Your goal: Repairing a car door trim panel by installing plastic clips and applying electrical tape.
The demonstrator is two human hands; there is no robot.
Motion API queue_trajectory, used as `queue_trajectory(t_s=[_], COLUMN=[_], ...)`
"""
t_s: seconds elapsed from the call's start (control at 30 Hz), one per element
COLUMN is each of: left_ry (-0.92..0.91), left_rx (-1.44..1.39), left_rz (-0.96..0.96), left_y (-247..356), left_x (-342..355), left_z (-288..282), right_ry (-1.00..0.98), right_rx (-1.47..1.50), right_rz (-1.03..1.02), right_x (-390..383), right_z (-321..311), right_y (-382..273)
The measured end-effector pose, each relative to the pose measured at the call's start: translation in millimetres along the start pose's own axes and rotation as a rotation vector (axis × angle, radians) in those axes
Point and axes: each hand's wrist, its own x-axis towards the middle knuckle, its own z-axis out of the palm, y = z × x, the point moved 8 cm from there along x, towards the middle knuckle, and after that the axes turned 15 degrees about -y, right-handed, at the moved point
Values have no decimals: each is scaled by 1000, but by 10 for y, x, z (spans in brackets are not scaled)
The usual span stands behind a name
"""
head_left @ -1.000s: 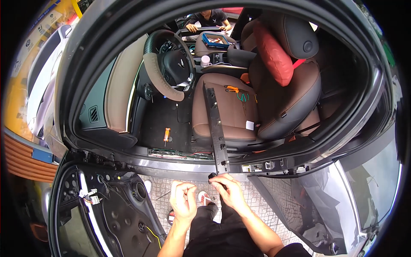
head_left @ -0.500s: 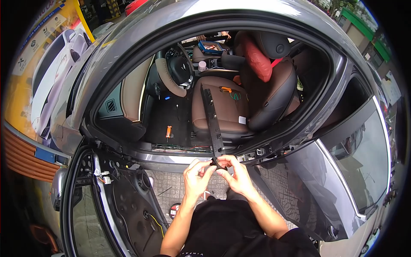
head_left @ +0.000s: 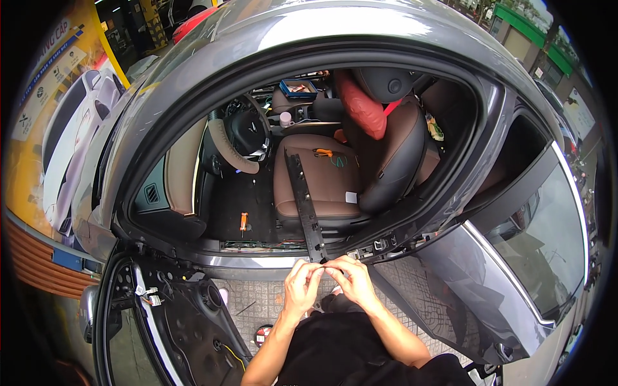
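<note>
A long black plastic trim strip leans from the brown driver's seat out over the door sill of a grey car. Both my hands meet at its near end. My left hand pinches the strip's tip from the left. My right hand grips the same end from the right, fingertips touching the left hand. A small part under the fingers is hidden.
The open front door, stripped of its panel, hangs at lower left; another door stands open at right. An orange-handled screwdriver lies on the floor mat, orange-handled pliers on the seat, a red cushion against the backrest.
The view has risen and pulled back from the car. My hands have stayed together on the strip's near end, lifting it slightly toward the sill.
</note>
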Motion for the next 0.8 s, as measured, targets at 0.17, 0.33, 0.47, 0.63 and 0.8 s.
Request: queue_trajectory(t_s=[0.17, 0.33, 0.47, 0.63, 0.8], left_ry=[-191, -359, -256, -322, -381], left_rx=[-214, -673, -762, -703, -422], left_rz=[-120, -284, -300, -183, 73], left_y=[-509, -437, -430, -434, -292], left_x=[107, 407, 721, 1001, 1226], left_z=[286, 527, 574, 731, 725], right_ry=[78, 85, 137, 166, 316], right_rx=[209, 491, 604, 504, 352], right_rz=[141, 184, 144, 114, 202], right_x=[-24, -20, 38, 112, 74], right_z=[-323, -513, -705, -881, -934], right_y=[445, 778, 716, 529, 438])
